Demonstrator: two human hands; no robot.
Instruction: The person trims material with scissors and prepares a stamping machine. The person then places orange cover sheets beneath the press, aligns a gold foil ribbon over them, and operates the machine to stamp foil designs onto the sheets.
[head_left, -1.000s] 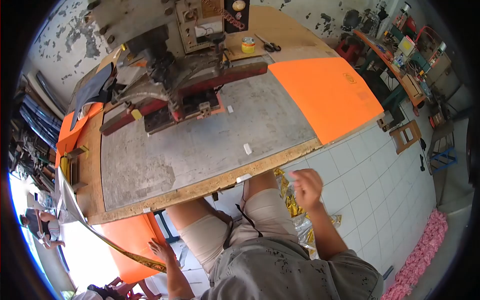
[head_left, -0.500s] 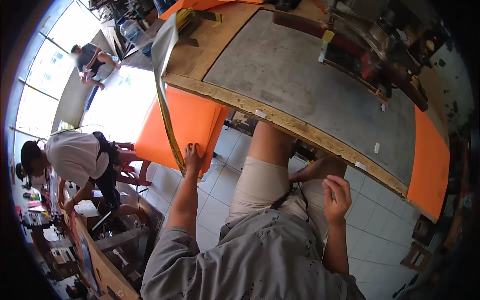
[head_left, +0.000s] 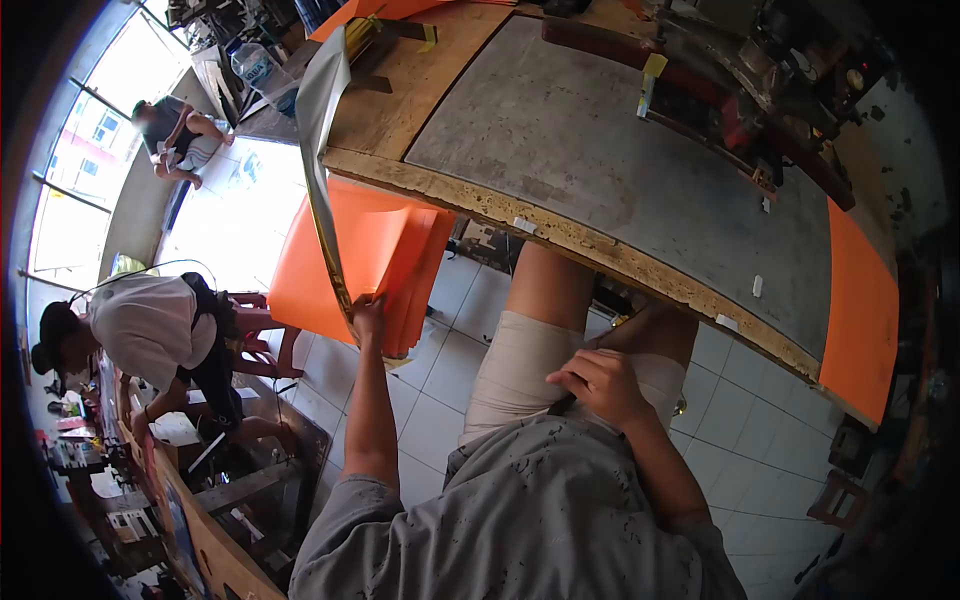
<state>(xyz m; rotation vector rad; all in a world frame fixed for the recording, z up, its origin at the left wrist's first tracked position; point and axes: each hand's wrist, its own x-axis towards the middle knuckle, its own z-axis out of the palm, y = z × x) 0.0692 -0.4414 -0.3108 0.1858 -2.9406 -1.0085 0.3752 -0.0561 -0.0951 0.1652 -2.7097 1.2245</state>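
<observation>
My left hand (head_left: 368,318) is closed on the near edge of an orange sheet (head_left: 345,250), whose surface bows up from the stack of orange sheets (head_left: 425,265) beside the workbench. A long silver-and-yellow strip of sheeting (head_left: 318,125) hangs over the bench's left corner and runs down to my left hand. My right hand (head_left: 605,385) hovers over my lap, fingers loosely curled together, with nothing visible in them. In front of me lies the workbench's grey board (head_left: 570,130). Another orange sheet (head_left: 860,310) lies along its right end.
A dark red curved machine frame (head_left: 600,45) stands over the far side of the bench. Small white blocks (head_left: 757,287) sit on the board and along its wooden edge. One person (head_left: 150,320) bends over a table at left; another (head_left: 175,135) sits farther back.
My left hand has shifted slightly left and taken hold of the sheet's edge, which now bows up. My right hand has dropped and moved left over my lap.
</observation>
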